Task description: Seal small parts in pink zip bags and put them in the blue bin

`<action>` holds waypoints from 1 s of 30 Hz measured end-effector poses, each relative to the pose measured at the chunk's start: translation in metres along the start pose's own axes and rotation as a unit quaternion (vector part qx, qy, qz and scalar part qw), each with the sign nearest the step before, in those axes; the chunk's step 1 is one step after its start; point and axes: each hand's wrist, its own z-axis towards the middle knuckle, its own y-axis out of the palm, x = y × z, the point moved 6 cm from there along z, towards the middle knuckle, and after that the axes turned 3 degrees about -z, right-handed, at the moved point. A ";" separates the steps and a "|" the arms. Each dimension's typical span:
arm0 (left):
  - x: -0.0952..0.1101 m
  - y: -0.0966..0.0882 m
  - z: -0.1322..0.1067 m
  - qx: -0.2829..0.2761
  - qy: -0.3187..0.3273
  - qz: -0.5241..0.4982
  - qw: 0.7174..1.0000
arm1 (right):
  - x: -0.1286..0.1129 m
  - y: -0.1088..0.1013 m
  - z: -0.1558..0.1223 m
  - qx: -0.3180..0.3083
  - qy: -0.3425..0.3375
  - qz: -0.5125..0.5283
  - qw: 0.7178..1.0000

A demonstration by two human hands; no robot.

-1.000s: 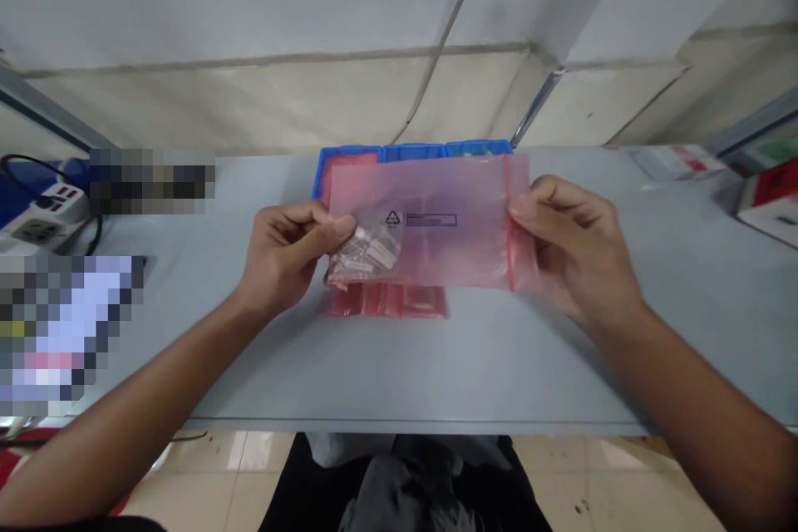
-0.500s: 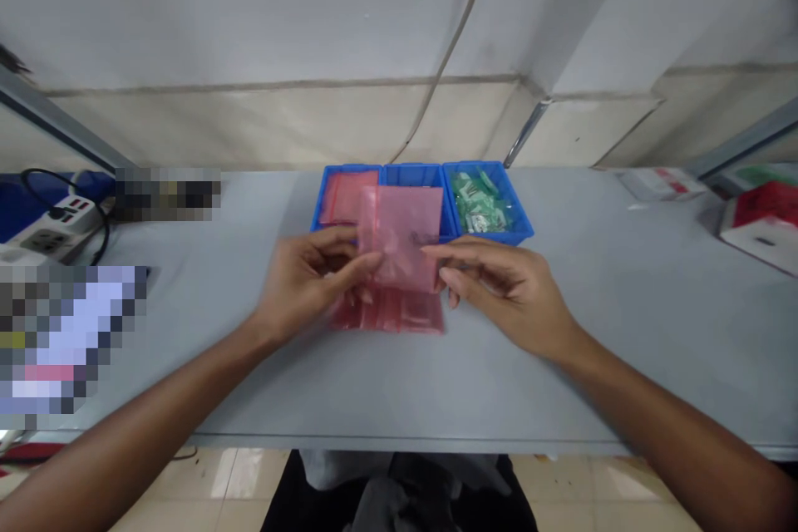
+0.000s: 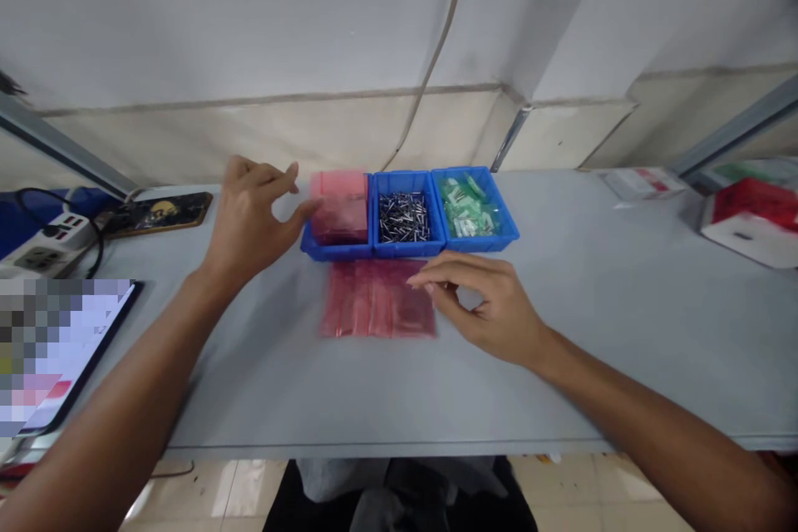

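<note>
My left hand is raised at the left blue bin, its thumb and fingers apart. A pink zip bag, blurred, lies over that bin close to my thumb; whether the thumb still touches it is unclear. Several pink zip bags lie overlapping on the table in front of the bins. Above their right edge, my right hand has its thumb and index finger drawn together in a pinch. Anything between those fingertips is too small to make out. Short metal screws or pins fill the middle bin.
Green-printed clear packets fill the right blue bin. A power strip, a dark phone-like object and a tablet are at left. A red and white box stands at right. The wall rises behind the table.
My left hand has moved up and left from the front of the bins and opened, and the pink bag is now at the left bin. My right hand stays low, and the middle bin's contents now show.
</note>
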 end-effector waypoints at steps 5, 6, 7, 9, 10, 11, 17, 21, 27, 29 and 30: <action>0.009 0.010 0.004 -0.143 0.147 -0.080 0.975 | -0.006 0.018 -0.005 -0.071 -0.081 -0.079 0.991; 0.010 0.015 0.004 -0.178 0.160 -0.094 0.966 | -0.006 0.022 -0.006 -0.086 -0.088 -0.096 0.988; 0.011 0.021 0.005 -0.208 0.162 -0.102 0.959 | -0.006 0.025 -0.007 -0.098 -0.093 -0.110 0.985; 0.009 0.030 0.010 -0.261 0.149 -0.106 0.948 | -0.005 0.029 -0.008 -0.110 -0.103 -0.123 0.981; 0.008 0.034 0.014 -0.289 0.137 -0.104 0.942 | -0.005 0.030 -0.008 -0.111 -0.104 -0.124 0.981; 0.007 0.037 0.018 -0.316 0.125 -0.099 0.935 | -0.004 0.030 -0.008 -0.110 -0.105 -0.123 0.981; 0.013 0.045 0.043 -0.414 0.104 -0.040 0.903 | -0.004 0.034 -0.012 -0.150 -0.110 -0.167 0.968; 0.023 0.049 0.047 -0.429 0.119 -0.050 0.894 | -0.003 0.036 -0.013 -0.162 -0.115 -0.203 0.959; 0.026 0.053 0.048 -0.453 0.110 -0.068 0.882 | -0.002 0.037 -0.013 -0.155 -0.113 -0.202 0.960; 0.025 0.051 0.047 -0.451 0.110 -0.065 0.883 | -0.003 0.037 -0.013 -0.152 -0.112 -0.202 0.961; 0.025 0.050 0.047 -0.445 0.111 -0.065 0.886 | -0.004 0.036 -0.013 -0.150 -0.110 -0.199 0.962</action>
